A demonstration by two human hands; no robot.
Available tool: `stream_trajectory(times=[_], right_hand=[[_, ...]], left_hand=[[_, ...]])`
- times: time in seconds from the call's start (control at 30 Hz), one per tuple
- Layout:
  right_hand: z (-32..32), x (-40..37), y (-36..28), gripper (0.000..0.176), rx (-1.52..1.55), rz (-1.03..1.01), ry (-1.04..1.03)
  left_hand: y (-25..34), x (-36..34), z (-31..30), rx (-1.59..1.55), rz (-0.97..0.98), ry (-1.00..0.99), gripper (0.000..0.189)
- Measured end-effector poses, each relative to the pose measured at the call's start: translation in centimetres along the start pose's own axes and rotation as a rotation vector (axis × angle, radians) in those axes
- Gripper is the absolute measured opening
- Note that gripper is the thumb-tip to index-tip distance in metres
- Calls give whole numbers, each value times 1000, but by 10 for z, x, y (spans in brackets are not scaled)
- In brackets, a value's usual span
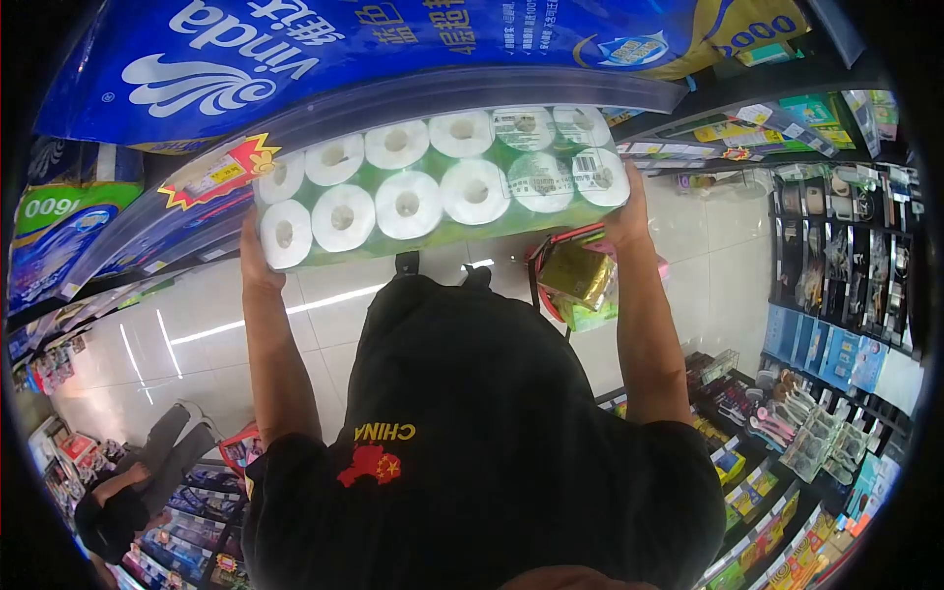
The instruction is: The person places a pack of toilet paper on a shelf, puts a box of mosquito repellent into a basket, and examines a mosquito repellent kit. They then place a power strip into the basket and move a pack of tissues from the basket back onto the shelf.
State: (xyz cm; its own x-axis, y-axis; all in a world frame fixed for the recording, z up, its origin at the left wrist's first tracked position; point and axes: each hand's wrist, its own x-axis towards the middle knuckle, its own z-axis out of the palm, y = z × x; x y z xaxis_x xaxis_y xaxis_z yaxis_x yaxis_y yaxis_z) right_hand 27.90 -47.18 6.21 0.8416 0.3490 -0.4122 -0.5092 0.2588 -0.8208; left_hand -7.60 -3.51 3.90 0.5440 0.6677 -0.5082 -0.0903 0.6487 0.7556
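Observation:
A long plastic-wrapped pack of toilet paper rolls (442, 192) is stretched out in front of me, its roll ends facing up in two rows. My left hand (260, 258) grips its left end, and my right hand (627, 211) grips the right end near the barcode; most fingers are hidden behind the wrapper. The pack's far side is close to the shelf edge (433, 90). On that shelf, just beyond the pack, are large blue Vinda packs (393, 44). A jagged red-and-yellow price sign (218, 175) is by the pack's left end.
Below my right forearm, a red shopping basket (539, 280) on the tiled floor (320, 295) holds a gold package (578, 272). Racks of small goods (836, 256) line the right side. Another person (147, 472) is at the lower left by other shelves.

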Motion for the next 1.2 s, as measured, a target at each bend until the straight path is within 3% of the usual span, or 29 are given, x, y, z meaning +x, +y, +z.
stream_trajectory(times=[0.27,0.5,0.6,0.7,0.77,0.97,1.07,1.2], right_hand=[[14,-28,-6,63,-108,-76,59],[27,-16,-34,65,-191,-94,-47],[49,-15,-49,67,-290,-76,27],[57,-9,-53,72,-308,-81,41],[59,-7,-54,75,-296,-97,45],[68,-11,-50,71,-294,-181,114],[67,-9,-51,69,-306,-175,8],[66,-1,-51,67,-316,-177,37]], left_hand=[[-1,-28,-1,2,54,33,55],[21,-38,21,139,12,66,58],[27,-24,16,179,45,-8,52],[24,-16,27,114,82,165,50],[23,-6,16,126,72,73,49],[6,7,6,88,103,63,44],[9,13,18,109,84,110,38],[4,26,14,142,75,98,29]])
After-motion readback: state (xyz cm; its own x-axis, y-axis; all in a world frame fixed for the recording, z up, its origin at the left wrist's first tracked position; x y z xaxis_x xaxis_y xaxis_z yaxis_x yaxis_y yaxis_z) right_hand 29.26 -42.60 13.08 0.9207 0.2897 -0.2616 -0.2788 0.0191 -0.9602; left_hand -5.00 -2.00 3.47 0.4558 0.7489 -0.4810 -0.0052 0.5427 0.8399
